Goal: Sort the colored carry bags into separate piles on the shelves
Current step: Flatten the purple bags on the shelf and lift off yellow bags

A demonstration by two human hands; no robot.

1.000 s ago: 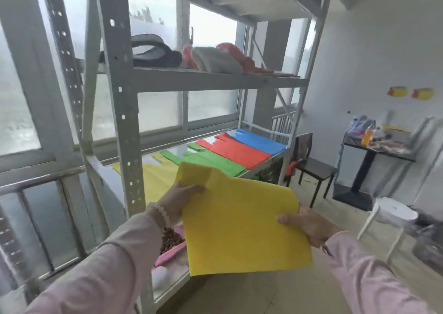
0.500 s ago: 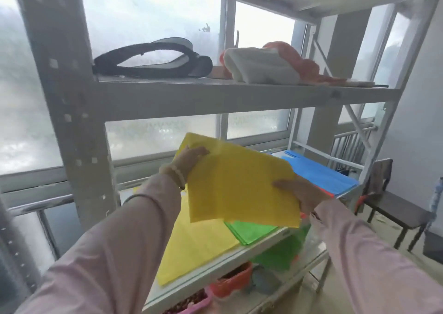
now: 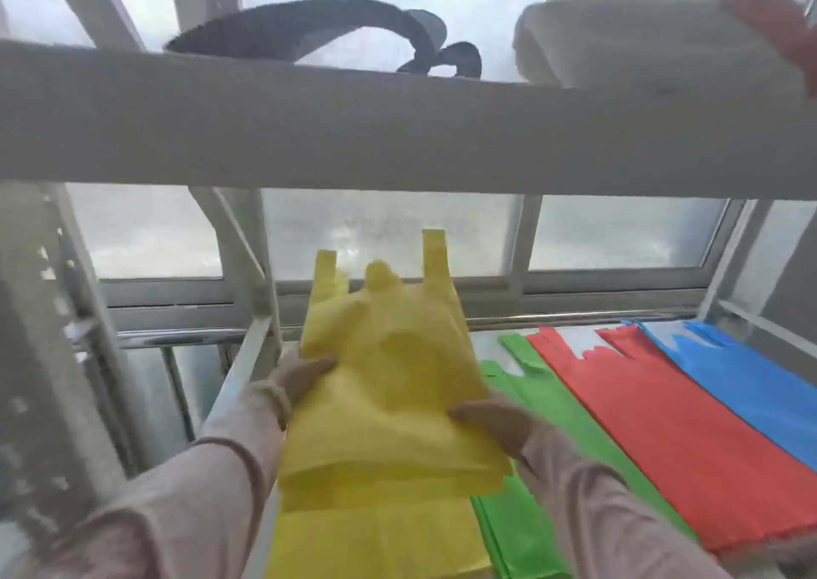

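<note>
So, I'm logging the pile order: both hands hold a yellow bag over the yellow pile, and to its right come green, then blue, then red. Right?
The last two are swapped. In the head view, the left hand and right hand hold the yellow bag over the yellow pile, and to its right come the green pile, then the red pile, then the blue pile.

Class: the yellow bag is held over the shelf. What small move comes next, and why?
Probably lower the yellow bag flat onto the yellow pile and let go: the left hand and right hand hold it just above that pile, beside the green pile.
</note>
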